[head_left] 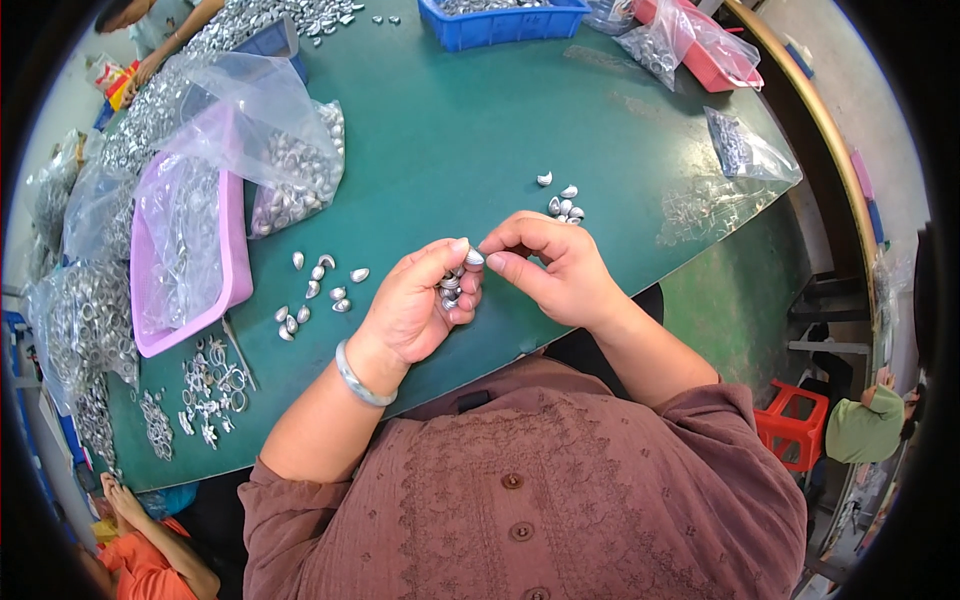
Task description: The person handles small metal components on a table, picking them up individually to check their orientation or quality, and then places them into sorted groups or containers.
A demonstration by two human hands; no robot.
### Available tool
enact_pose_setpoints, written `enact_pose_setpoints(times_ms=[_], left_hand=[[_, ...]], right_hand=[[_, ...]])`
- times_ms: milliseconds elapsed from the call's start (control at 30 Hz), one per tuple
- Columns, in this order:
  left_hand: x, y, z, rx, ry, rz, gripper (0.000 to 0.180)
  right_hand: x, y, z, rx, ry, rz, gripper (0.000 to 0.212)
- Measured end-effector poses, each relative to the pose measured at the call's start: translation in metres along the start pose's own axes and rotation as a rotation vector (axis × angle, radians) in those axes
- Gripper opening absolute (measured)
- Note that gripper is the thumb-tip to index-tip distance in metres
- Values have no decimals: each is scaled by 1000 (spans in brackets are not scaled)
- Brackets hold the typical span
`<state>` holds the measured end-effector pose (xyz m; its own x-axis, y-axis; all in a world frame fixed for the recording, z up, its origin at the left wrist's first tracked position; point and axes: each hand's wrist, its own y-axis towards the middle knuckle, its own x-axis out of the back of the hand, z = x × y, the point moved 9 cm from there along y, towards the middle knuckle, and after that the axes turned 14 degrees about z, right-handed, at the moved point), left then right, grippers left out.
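My left hand (405,305) is closed around several small silver shell-shaped metal pieces (450,290) in its curled fingers. One more shell-shaped piece (474,258) sticks up at its thumb and fingertips. From the other side my right hand (560,272) pinches at the edge of that same piece with thumb and forefinger; anything smaller between those tips is too small to make out. Loose shell-shaped pieces (340,293) lie on the green table (430,150) left of my left hand. A smaller group of them (566,207) sits just beyond my right hand.
At left stands a purple basket (237,250) with a plastic bag in it, beside a bag of silver pieces (300,170). Metal rings and small parts (212,385) lie near the table edge. A blue bin (500,28) and red tray (700,50) stand far off. Other people sit nearby.
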<state>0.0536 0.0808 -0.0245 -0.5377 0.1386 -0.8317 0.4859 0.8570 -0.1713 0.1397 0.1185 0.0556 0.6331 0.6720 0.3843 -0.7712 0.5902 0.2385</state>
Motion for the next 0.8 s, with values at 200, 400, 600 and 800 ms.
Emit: enact_pose_setpoints(times_ms=[200, 400, 600, 800], left_hand=[[7, -2, -1, -1, 76, -94, 19], [9, -3, -1, 9, 131, -136, 19], [9, -3, 0, 35, 121, -151, 21], [11, -3, 7, 87, 34, -116, 24]], right_hand=[[-17, -5, -29, -196, 501, 33, 11], [-22, -9, -37, -324, 679, 36, 11], [-37, -16, -57, -429, 993, 14, 9], [-45, -18, -57, -451, 1115, 44, 9]])
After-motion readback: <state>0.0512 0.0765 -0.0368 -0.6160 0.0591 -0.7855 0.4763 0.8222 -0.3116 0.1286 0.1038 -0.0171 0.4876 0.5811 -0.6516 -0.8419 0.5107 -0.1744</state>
